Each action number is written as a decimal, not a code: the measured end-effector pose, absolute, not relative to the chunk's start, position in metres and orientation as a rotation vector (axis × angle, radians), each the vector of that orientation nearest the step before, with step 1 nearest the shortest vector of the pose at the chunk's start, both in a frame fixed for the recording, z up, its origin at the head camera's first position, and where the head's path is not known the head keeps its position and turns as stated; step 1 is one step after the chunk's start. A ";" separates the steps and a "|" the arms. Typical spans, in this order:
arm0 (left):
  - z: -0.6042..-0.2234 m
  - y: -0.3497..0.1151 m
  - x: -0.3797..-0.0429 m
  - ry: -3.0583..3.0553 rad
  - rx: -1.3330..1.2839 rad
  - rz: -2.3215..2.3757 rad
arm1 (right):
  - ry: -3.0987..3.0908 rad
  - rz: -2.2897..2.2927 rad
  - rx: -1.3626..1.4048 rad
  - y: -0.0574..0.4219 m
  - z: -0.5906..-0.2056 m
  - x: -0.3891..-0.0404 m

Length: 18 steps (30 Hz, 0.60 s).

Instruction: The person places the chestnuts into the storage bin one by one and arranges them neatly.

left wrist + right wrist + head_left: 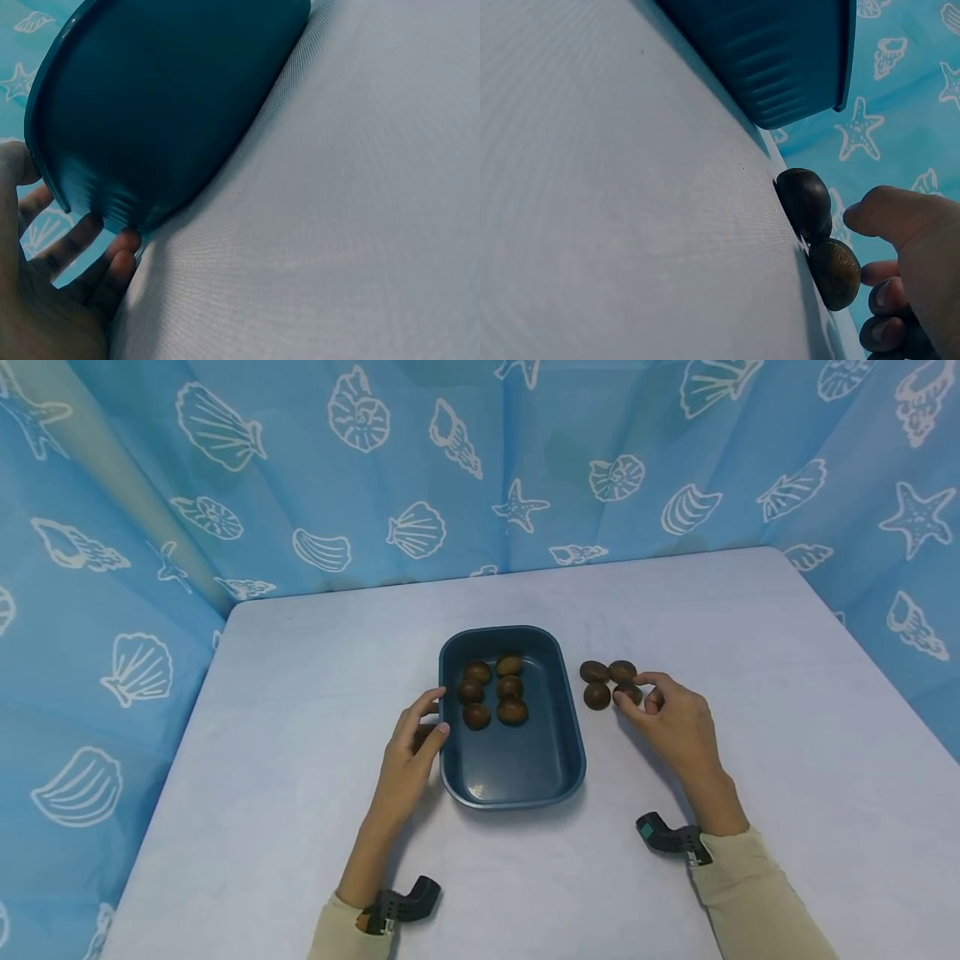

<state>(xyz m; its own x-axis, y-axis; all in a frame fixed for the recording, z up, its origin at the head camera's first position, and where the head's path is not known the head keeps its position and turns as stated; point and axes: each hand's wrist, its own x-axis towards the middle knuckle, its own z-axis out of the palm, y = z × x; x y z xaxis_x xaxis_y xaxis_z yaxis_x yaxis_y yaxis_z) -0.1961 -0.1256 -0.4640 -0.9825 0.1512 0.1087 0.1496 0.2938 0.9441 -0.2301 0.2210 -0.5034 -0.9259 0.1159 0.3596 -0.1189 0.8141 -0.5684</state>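
Observation:
A dark blue tray (543,760) holds several brown chestnuts (513,711) in two columns toward its far end. My left hand (405,756) rests at the tray's left side, thumb and fingertips touching the rim and outer wall with loosely bent fingers. To the right of the tray lie several more chestnuts (597,696), close together on the table. Over the near right chestnut (628,692) is my right hand (671,718), thumb and index finger spread around it. In the right wrist view, a fingertip meets a chestnut (835,274) while the thumb stands apart from it.
A white cloth (300,718) covers the table. Behind and beside the table hangs a blue curtain (465,518) with white seashell prints. Each wrist wears a black strap device (408,902) below a beige sleeve (757,893).

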 end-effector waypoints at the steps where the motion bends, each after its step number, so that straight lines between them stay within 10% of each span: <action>1: -0.464 -0.126 -0.196 2.526 0.291 1.841 | -2.626 0.855 -0.003 0.221 -0.504 -0.230; 18: -0.462 -0.124 -0.195 2.542 0.286 1.824 | -2.778 0.839 -0.178 0.222 -0.502 -0.228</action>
<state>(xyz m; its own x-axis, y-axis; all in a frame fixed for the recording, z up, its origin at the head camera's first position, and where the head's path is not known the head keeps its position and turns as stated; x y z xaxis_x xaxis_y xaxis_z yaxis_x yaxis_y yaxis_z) -0.1953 -0.1243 -0.4624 -0.9834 0.1474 0.1055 0.1471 0.3093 0.9395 -0.2282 0.2222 -0.5019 -0.9654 0.1821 0.1869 0.0482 0.8284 -0.5581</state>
